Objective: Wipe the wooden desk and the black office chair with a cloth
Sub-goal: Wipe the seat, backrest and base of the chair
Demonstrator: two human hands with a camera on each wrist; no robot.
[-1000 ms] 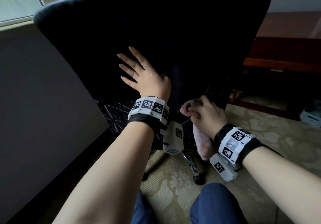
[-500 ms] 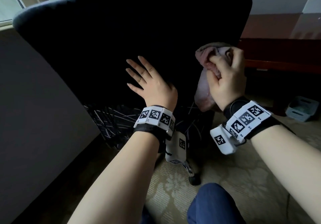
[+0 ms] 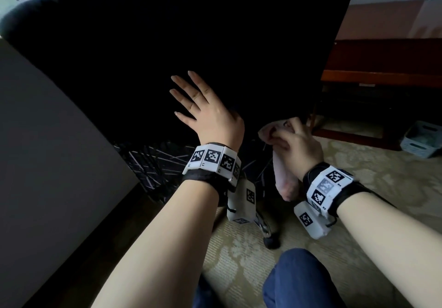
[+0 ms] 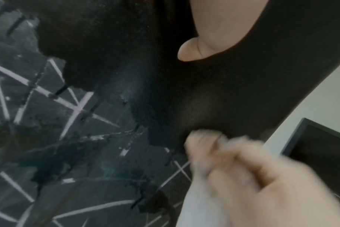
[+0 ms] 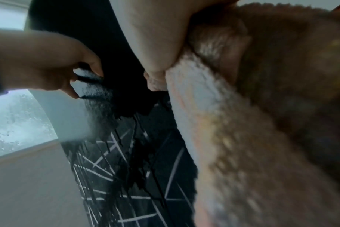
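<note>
Pink cloth [image 3: 285,176] gripped in right hand [image 3: 296,150] at chair back [image 3: 167,32] lower edge, left hand [image 3: 208,116] flat, fingers straight.

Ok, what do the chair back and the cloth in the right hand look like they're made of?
Chair back: black woven fabric, matte, probably upholstery; the left wrist view shows fine grain and no shine. Cloth: pale pink fluffy pile, likely microfiber or terry; the right wrist view shows fuzzy, nubby fibres. It hangs limp from the right hand.

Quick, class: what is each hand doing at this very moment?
Left hand: open, fingers straight, resting flat on the black chair back.
Right hand: closed, gripping the pink cloth at the chair's lower edge.
</note>
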